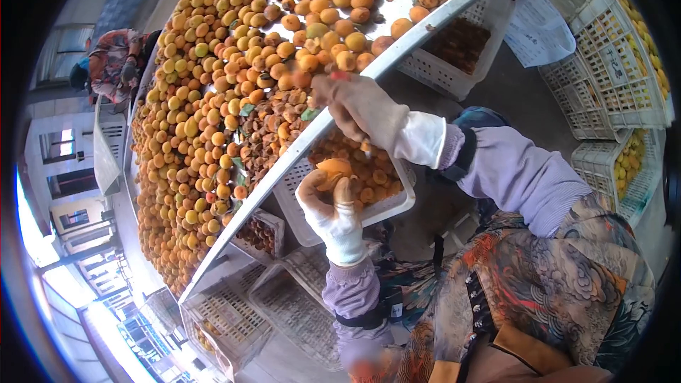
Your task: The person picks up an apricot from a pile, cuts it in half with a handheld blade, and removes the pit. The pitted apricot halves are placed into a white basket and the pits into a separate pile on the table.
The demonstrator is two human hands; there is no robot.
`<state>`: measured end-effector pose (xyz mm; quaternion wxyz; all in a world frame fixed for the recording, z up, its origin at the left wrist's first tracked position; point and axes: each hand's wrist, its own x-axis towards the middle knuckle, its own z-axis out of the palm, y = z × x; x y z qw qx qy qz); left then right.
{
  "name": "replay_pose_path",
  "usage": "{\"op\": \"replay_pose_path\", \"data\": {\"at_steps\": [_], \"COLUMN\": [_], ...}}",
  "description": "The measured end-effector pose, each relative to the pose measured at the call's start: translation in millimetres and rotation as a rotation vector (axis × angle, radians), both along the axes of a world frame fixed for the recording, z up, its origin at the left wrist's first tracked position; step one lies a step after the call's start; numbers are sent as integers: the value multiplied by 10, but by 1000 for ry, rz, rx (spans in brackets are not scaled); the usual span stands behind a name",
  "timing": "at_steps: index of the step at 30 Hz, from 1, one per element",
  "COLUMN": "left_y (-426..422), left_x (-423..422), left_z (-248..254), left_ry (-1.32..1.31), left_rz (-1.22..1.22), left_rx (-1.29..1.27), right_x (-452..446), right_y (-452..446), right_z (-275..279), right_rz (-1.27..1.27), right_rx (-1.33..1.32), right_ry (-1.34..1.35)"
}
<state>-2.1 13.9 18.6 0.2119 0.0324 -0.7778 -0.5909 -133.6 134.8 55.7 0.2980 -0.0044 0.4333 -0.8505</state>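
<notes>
My left hand (330,216), in a tan-and-white glove, holds an orange fruit piece (333,169) between thumb and fingers above a white crate (386,209) of cut fruit. My right hand (362,113), gloved too, is closed over the metal table rim (305,140). A small red item (340,75) shows at its fingers, and a small tip sticks out below the palm; what it grips is blurred. Many orange-yellow fruits (191,128) cover the table, with brown scraps (273,131) near the rim.
Another crate (436,71) with dark scraps stands under the table edge. Stacked crates (603,64) of fruit are at the right, beside a hanging sheet (539,28). More crates (298,305) stand at the bottom. Another person (113,67) is across the table.
</notes>
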Motion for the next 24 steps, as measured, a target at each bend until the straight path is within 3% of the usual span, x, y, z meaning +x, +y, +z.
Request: {"op": "replay_pose_path", "data": {"at_steps": [2,3,4,7,8,10,11,15,17,18,21,22,23,24], "left_y": [-70,-133,-141,-83,-78,-53,-93,-93,-79,-79,-196,-325,-360,-372], "left_x": [4,8,20,4,13,-1,15,-28,-52,-63,-84,-89,-82,-80], "left_z": [38,-21,-18,92,155,153,48,91,104,131,35,-106,-18,56], "left_ry": [9,4,-13,18,4,33,-30,-21,-97,-87,-24,-75,-63,-53], "left_rz": [43,40,48,165,163,170,167,232,160,164,22,110,109,105], "left_rx": [19,-45,-99,-235,-309,-265,-101,9,576,577,997,1151,1150,1149], "right_x": [79,81,111,235,311,307,334,439,457,467,529,566,601,500], "right_y": [-62,-163,-198,-172,-231,-222,-289,-372,-381,-381,-317,-307,-334,-364], "right_z": [29,-170,-201,-77,-228,-170,-309,-353,-413,-433,-333,-312,-384,-534], "right_rz": [107,156,172,413,376,390,350,117,140,151,219,269,276,281], "right_rx": [164,181,423,494,196,224,171,50,31,16,40,81,155,158], "right_ry": [110,320,584,623,359,340,250,303,312,310,380,415,585,585]}}
